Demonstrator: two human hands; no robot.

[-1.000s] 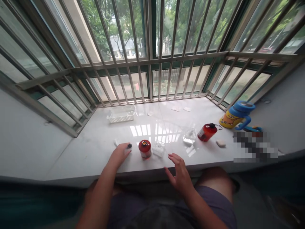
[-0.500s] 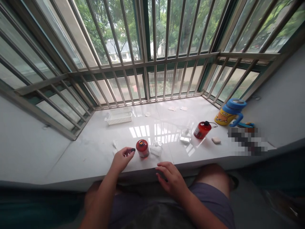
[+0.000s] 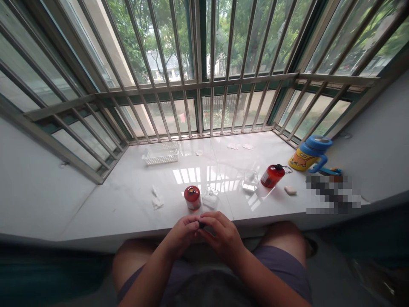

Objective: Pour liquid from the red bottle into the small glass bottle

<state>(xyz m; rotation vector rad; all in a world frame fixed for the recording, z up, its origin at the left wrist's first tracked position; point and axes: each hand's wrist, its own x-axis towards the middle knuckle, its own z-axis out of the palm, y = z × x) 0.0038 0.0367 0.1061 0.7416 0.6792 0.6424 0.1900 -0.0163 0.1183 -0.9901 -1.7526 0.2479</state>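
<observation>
Both hands are brought together at the near edge of the window sill (image 3: 128, 192): the left hand (image 3: 182, 233) and the right hand (image 3: 223, 235) are curled, fingertips meeting around a small black cap (image 3: 201, 224), mostly hidden between them. Just beyond, an upright red bottle (image 3: 192, 197) is seen with a small clear bottle (image 3: 211, 197) beside it. A crumpled white tissue (image 3: 156, 200) lies to the left.
</observation>
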